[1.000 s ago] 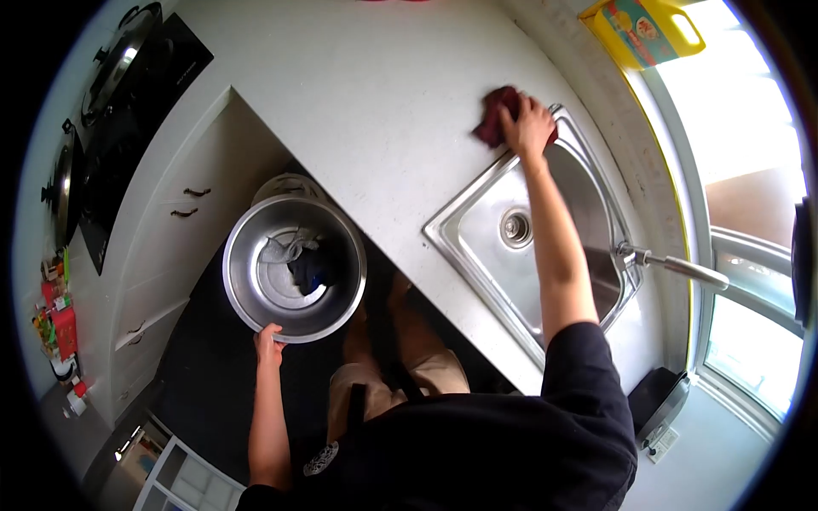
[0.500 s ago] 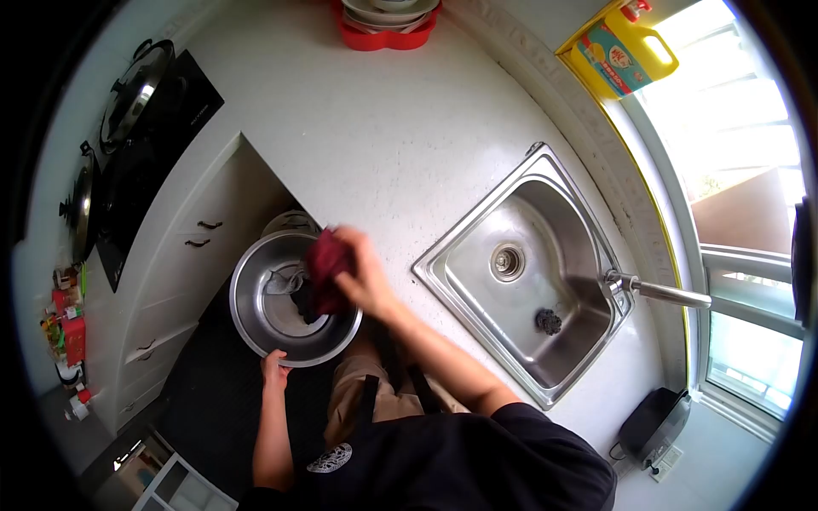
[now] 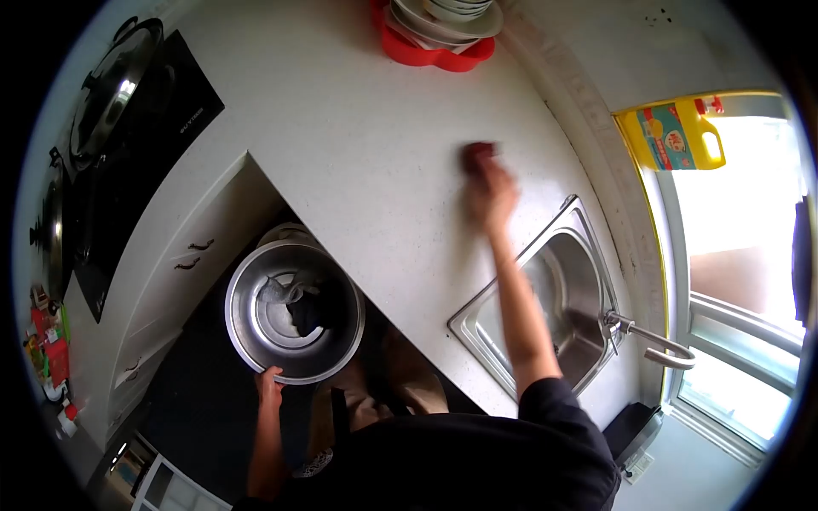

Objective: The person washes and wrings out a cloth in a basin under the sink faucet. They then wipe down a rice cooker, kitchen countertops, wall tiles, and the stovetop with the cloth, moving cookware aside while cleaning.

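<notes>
My left hand (image 3: 269, 387) is closed on the lower rim of a round stainless steel basin (image 3: 253, 336), held beside the counter edge. Inside it lie a black cloth-like bundle (image 3: 310, 317) and a greyish piece (image 3: 276, 291) whose kind I cannot make out. Out over the white countertop (image 3: 375, 179), my right hand (image 3: 494, 198) is closed on a dark red cloth (image 3: 478, 157). Both are smeared by motion, and the cloth appears to be at the counter surface, above and left of the sink.
A steel sink (image 3: 579, 264) with a curved faucet (image 3: 665, 353) is set into the counter, partly behind my right arm. A red tray (image 3: 426, 56) of stacked dishes stands at the back. The black cooktop (image 3: 183, 111) bears lidded pans. A yellow jug (image 3: 673, 136) sits by the window.
My right hand has carried the red cloth from over the basin to the countertop, up and right. My left hand still grips the basin's rim. The view has shifted.
</notes>
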Demonstrator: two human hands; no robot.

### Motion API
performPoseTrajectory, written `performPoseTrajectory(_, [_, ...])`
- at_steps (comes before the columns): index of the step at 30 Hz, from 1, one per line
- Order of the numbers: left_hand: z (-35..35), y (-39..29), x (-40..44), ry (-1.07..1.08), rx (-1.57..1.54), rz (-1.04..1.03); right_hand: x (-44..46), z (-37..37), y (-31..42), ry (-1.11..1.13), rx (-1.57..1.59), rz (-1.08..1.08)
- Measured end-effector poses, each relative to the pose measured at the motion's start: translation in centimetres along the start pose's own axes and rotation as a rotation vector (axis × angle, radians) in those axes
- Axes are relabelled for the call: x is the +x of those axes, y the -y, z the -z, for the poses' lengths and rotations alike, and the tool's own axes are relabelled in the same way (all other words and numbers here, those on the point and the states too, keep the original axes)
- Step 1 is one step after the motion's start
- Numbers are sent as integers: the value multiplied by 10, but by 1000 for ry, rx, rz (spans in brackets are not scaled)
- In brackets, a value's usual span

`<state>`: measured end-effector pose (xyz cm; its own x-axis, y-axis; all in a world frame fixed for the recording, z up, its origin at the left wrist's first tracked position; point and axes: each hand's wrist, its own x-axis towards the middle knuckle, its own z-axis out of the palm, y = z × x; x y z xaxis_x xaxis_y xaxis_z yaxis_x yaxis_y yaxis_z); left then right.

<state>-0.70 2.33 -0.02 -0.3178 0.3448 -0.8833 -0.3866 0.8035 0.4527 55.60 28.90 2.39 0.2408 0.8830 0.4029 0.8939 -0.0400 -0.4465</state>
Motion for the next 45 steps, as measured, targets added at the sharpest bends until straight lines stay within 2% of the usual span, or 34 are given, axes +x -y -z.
performPoseTrajectory(2, [-9,-12,1,-4,4,34,-59,-4,138,267,15,163])
performPoseTrajectory(3, [-12,-13,5,-5,29,54,-86,-12,186,327,167,285])
performPoseTrajectory(4, [-13,-17,10,-7,52,68,-103,-11,229,434,320,312])
performPoseTrajectory(5, [-12,-24,14,-13,79,76,-113,-13,257,560,458,434])
performPoseTrajectory(6, [-12,-27,17,-21,66,56,-116,-9,274,670,562,449])
performPoseTrajectory(7, [-17,-28,16,-29,52,35,-105,-7,277,612,662,379])
performPoseTrajectory(8, [-22,-30,16,-40,34,19,-93,-1,275,559,763,310])
performPoseTrajectory(10, [-24,-30,19,-22,-6,31,-41,17,236,410,757,105])
performPoseTrajectory(11, [-22,-31,21,-20,-16,42,-6,21,198,305,816,119])
performPoseTrajectory(12, [-21,-31,26,-15,-27,52,24,27,150,231,558,92])
performPoseTrajectory(13, [-22,-32,27,-7,-48,51,54,33,103,221,674,-235])
performPoseTrajectory(14, [-23,-33,24,-5,-71,49,89,39,64,110,679,-288])
performPoseTrajectory(16, [-24,-32,29,-14,-99,41,141,27,-32,-23,175,-255])
performPoseTrajectory(17, [-21,-30,32,-30,-101,40,151,5,-58,-48,-73,-407])
performPoseTrajectory(19, [-18,-29,32,-46,-105,40,167,-22,-50,-96,-577,-705])
performPoseTrajectory(22, [-21,-43,26,-54,-104,44,157,-83,24,-100,-525,-368])
performPoseTrajectory(24, [-18,-38,34,-60,-102,57,138,-106,105,-40,-409,-292])
performPoseTrajectory(25, [-39,-61,14,-61,-118,27,120,-117,140,-44,-292,-172])
performPoseTrajectory(28, [-31,-54,35,-76,-75,36,33,-120,250,218,-77,291])
performPoseTrajectory(30, [-32,-54,37,-62,-79,28,-19,-99,297,414,318,526])
performPoseTrajectory(32, [-37,-63,32,-36,-80,-11,-42,-64,316,733,515,533])
performPoseTrajectory(34, [-39,-65,32,-32,-93,-22,-34,-47,304,563,632,448])
performPoseTrajectory(36, [-31,-60,27,3,-87,9,-5,-49,251,459,711,339])
performPoseTrajectory(38, [-20,-52,31,15,-60,8,50,-28,179,200,621,317])
performPoseTrajectory(39, [-22,-51,25,31,-57,6,71,-4,142,111,537,241])
performPoseTrajectory(40, [-21,-51,17,37,-53,4,74,-12,88,-46,243,176])
performPoseTrajectory(42, [-6,-37,17,43,-46,-4,53,-13,46,-119,-137,-199])
performPoseTrajectory(43, [1,-35,20,61,-25,-7,42,-7,63,-17,-32,-273])
performPoseTrajectory(45, [4,-32,8,92,-44,-5,-17,-11,116,89,44,-66])
